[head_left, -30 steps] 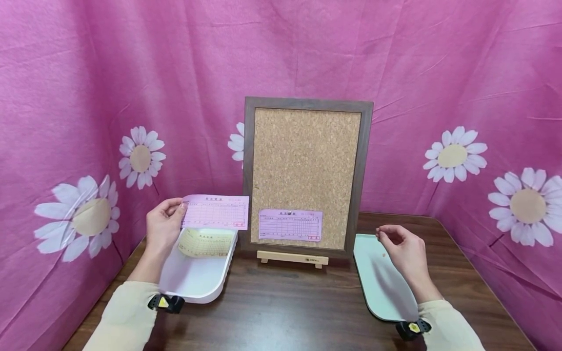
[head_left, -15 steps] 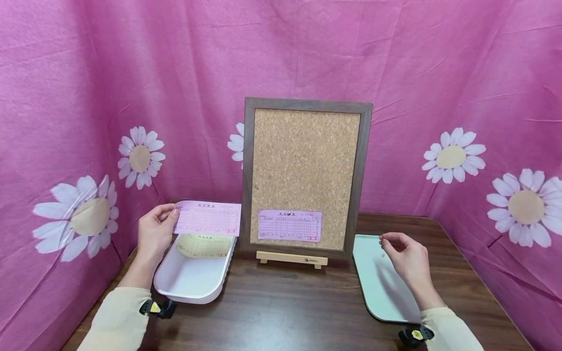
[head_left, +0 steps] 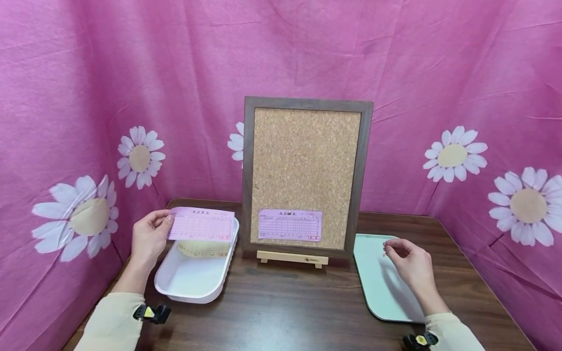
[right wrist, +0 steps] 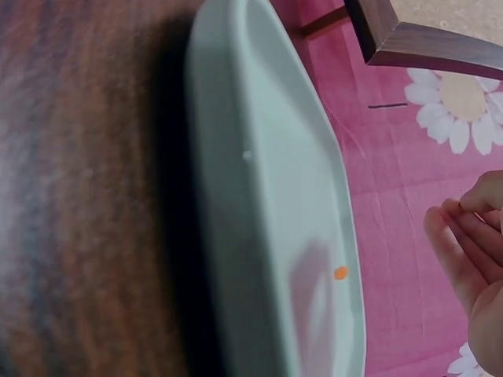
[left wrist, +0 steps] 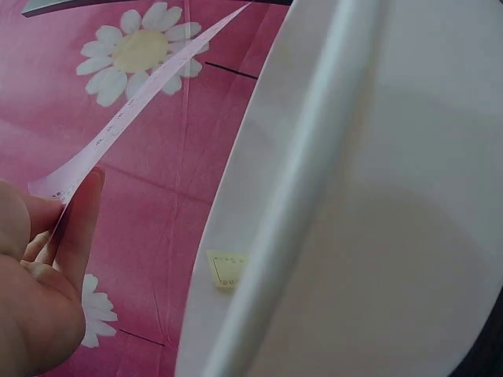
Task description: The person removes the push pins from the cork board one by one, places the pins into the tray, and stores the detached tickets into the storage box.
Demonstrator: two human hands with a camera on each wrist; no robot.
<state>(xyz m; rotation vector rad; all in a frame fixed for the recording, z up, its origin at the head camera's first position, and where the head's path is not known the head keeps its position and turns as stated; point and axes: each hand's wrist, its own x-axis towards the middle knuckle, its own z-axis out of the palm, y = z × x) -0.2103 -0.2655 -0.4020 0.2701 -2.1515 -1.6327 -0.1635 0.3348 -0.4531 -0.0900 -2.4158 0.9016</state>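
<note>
In the head view my left hand pinches the left edge of a pink printed receipt slip, held above the white tray. The left wrist view shows that slip nearly edge-on, between thumb and fingers. A yellow slip lies in the tray, partly covered by the pink one. Another pink slip is fastened by a small pin near the bottom of the corkboard. My right hand hovers over the pale green tray, thumb and index tips together; whether they hold something tiny is unclear.
A small orange dot shows on the green tray. The framed corkboard leans on a low wooden stand at the middle of the brown table. Pink flowered cloth encloses the back and sides.
My left hand has carried the pink slip left and down, away from the corkboard. My right hand has shifted slightly right and down over the green tray.
</note>
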